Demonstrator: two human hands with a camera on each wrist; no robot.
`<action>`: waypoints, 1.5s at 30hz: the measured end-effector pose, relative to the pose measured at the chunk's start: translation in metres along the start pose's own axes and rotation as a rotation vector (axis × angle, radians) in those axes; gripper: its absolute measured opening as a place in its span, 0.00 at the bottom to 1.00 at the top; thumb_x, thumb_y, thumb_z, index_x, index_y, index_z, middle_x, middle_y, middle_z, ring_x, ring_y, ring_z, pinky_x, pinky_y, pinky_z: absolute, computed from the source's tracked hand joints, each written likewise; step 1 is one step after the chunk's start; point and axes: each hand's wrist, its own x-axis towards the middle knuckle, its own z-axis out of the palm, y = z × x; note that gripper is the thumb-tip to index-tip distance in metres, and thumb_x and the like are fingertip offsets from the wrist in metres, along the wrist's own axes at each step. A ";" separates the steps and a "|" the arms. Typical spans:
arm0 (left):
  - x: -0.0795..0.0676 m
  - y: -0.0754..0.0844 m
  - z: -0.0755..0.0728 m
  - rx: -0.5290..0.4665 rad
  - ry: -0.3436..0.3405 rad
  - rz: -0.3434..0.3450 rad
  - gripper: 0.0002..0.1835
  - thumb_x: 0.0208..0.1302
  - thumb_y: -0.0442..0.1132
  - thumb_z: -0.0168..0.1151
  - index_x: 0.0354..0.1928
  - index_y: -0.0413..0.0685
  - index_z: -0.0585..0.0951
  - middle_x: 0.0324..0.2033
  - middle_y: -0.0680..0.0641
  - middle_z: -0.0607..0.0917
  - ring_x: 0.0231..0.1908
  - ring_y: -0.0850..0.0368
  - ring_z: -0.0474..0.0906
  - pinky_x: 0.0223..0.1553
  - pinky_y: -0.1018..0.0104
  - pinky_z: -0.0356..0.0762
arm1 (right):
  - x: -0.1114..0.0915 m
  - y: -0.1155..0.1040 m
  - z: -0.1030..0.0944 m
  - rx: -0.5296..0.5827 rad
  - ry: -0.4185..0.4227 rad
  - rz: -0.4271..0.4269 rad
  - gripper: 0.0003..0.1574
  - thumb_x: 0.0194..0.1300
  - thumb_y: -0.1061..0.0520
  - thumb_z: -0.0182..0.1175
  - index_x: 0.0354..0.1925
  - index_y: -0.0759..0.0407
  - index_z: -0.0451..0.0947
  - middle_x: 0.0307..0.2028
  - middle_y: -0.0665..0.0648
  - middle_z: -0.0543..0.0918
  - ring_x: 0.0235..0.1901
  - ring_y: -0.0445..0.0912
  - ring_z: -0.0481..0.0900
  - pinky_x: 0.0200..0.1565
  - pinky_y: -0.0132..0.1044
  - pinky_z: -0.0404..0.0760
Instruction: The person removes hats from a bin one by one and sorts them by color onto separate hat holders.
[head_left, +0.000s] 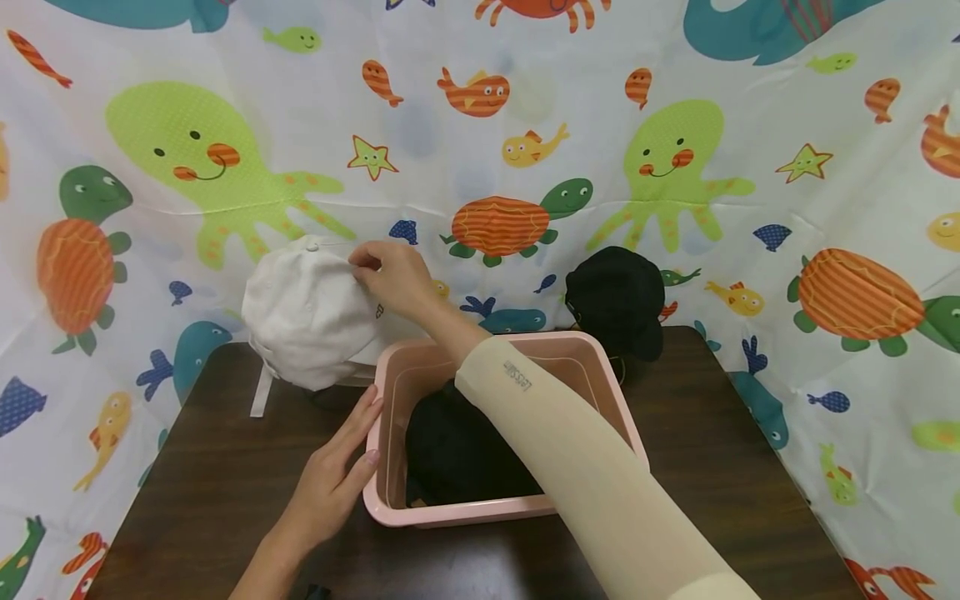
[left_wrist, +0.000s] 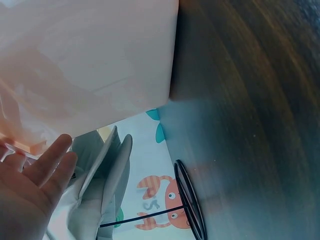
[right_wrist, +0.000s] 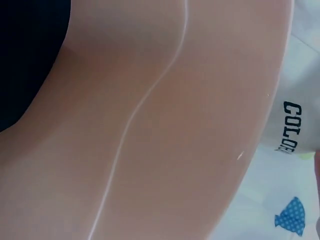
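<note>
A white cap [head_left: 307,312] hangs at the back left, with a strap dangling below it. My right hand [head_left: 397,279] reaches across a pink plastic tub [head_left: 480,510] and pinches the cap's upper right side between thumb and fingers. Dark lettering shows on the white cap [right_wrist: 292,125] in the right wrist view. My left hand [head_left: 322,492] rests straight fingers against the tub's left rim. Inside the tub lies a black cloth item [head_left: 457,450], partly hidden by my right sleeve. Two pale brims [left_wrist: 112,165] lie close together beyond my left fingers in the left wrist view.
A black cap [head_left: 618,300] hangs at the back right, just behind the tub's corner. Under the white cap stands a black wire base [left_wrist: 190,210]. The dark wooden table [head_left: 217,467] ends at a sea-animal curtain [head_left: 427,158].
</note>
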 end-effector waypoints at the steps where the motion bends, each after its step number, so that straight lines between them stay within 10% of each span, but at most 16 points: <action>1: 0.000 0.000 0.000 0.000 0.002 0.006 0.35 0.71 0.28 0.58 0.79 0.43 0.66 0.80 0.43 0.62 0.78 0.59 0.57 0.73 0.76 0.53 | 0.000 0.000 0.000 -0.004 -0.009 -0.002 0.08 0.72 0.60 0.67 0.48 0.57 0.90 0.43 0.51 0.91 0.42 0.39 0.83 0.44 0.23 0.76; 19: 0.002 -0.005 -0.001 -0.013 0.004 0.000 0.35 0.69 0.28 0.59 0.79 0.44 0.67 0.80 0.43 0.62 0.79 0.58 0.57 0.74 0.75 0.53 | -0.008 0.010 -0.001 -0.098 -0.157 0.080 0.11 0.75 0.56 0.65 0.52 0.54 0.89 0.45 0.50 0.90 0.44 0.41 0.84 0.44 0.27 0.79; 45: 0.002 -0.002 -0.003 0.001 0.023 0.009 0.34 0.70 0.28 0.60 0.78 0.42 0.69 0.79 0.44 0.64 0.78 0.61 0.58 0.72 0.78 0.54 | -0.026 -0.016 -0.089 -0.260 -0.146 -0.023 0.18 0.76 0.51 0.64 0.59 0.54 0.86 0.50 0.51 0.89 0.45 0.41 0.86 0.46 0.35 0.81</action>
